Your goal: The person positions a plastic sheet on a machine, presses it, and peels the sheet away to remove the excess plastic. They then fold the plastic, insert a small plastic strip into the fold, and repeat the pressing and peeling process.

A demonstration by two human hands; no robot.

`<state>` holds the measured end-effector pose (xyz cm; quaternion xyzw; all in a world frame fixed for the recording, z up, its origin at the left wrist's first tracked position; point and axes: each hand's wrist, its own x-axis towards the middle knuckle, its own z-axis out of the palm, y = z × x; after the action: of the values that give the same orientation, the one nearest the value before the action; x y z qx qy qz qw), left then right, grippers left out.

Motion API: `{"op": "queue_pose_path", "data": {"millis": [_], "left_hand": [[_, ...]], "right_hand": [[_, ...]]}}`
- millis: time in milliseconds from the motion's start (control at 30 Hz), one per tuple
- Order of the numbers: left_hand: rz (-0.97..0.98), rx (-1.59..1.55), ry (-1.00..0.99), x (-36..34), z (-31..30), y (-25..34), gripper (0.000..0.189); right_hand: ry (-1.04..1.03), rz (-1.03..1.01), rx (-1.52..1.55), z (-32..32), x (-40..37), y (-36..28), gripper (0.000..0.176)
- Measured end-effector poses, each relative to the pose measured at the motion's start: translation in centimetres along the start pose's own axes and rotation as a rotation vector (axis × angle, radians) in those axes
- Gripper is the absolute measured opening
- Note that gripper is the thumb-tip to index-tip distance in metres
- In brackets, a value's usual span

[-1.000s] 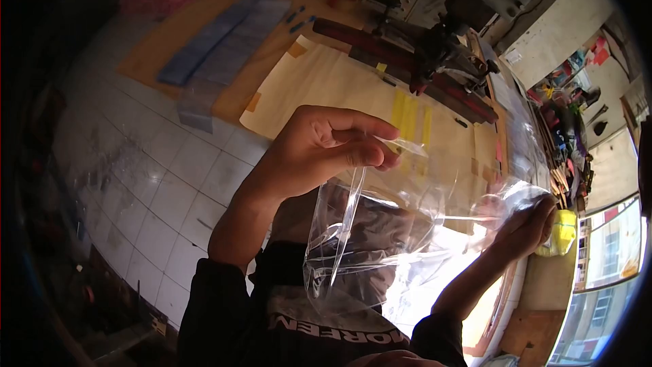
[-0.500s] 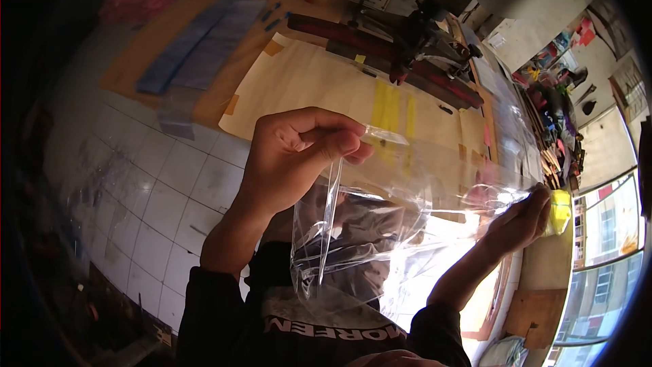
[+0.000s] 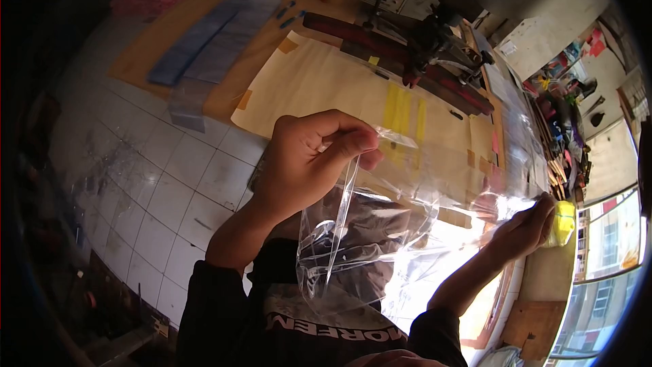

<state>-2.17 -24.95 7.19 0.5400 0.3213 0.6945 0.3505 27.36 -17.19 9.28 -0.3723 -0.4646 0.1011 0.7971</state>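
Note:
A clear plastic sheet (image 3: 401, 231), possibly a bag, is stretched between my hands in front of my chest, its lower part hanging in shiny folds. My left hand (image 3: 319, 160) pinches its upper left edge between thumb and fingers. Farther right, my right hand (image 3: 526, 228) is closed on the other end of the plastic, though part of that grip is hidden. Beyond the plastic, a large sheet of tan paper (image 3: 319, 81) lies on the worktable, held at its corners by brown tape and carrying yellow strips (image 3: 396, 105).
A machine with a dark red bar (image 3: 353, 34) spans the back of the worktable (image 3: 129, 61). Blue-tinted plastic strips (image 3: 210, 47) lie at the table's left. A yellow bundle (image 3: 562, 223) is just beyond my right hand. White floor tiles (image 3: 166, 197) show at left.
The view has shifted slightly, so the table and machine appear a little farther right and lower. Both hands keep their hold on the plastic, which remains stretched between them.

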Motion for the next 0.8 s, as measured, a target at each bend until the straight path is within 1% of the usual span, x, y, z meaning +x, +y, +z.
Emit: {"op": "queue_pose_path", "data": {"millis": [100,167,300,367,400,500,533,567,600,633,700,733,767,800], "left_hand": [[-0.007,0.088,0.036,-0.1,0.2,0.1,0.016],[0.05,0.13,0.043,-0.1,0.2,0.0,0.019],[0.091,0.111,0.081,-0.3,0.6,-0.1,0.019],[0.132,0.22,0.111,-0.4,0.6,0.0,0.023],[0.132,0.218,0.108,-0.5,0.6,-0.1,0.023],[0.083,0.158,0.136,-0.8,0.7,-0.7,0.018],[0.066,0.049,0.162,-0.7,1.0,-0.9,0.019],[0.048,-0.058,0.186,-0.6,1.2,-1.0,0.02],[0.047,-0.06,0.178,-0.5,1.2,-1.1,0.02],[0.029,-0.09,0.162,-0.5,1.1,-1.1,0.02],[0.007,-0.129,0.129,-0.4,0.9,-1.2,0.02],[-0.012,-0.146,0.14,-0.4,0.9,-1.3,0.02],[-0.032,-0.163,0.15,-0.4,0.8,-1.4,0.02],[-0.018,-0.142,0.156,-0.4,0.7,-1.7,0.021]], "right_hand": [[0.017,0.011,-0.008,-0.2,0.0,0.1,0.022],[0.019,-0.001,0.006,-0.4,0.1,0.4,0.021],[0.003,-0.014,0.034,-0.8,0.1,0.6,0.021],[-0.007,0.005,0.066,-1.0,-0.1,0.6,0.021],[-0.017,0.025,0.099,-1.1,-0.2,0.7,0.02],[-0.019,0.062,0.177,-1.2,-0.2,0.8,0.019],[-0.015,0.061,0.175,-1.2,-0.2,0.7,0.019],[-0.072,0.119,0.212,-1.3,-0.1,0.5,0.019],[-0.126,0.178,0.248,-1.4,0.0,0.4,0.018],[-0.117,0.175,0.244,-1.6,0.0,0.7,0.018],[-0.191,0.029,0.082,-1.7,0.0,1.7,0.019],[-0.198,0.065,0.086,-1.8,0.0,1.8,0.02],[-0.236,0.21,0.231,-2.1,0.1,1.5,0.02],[-0.26,0.27,0.342,-1.9,0.1,1.1,0.02]]}}
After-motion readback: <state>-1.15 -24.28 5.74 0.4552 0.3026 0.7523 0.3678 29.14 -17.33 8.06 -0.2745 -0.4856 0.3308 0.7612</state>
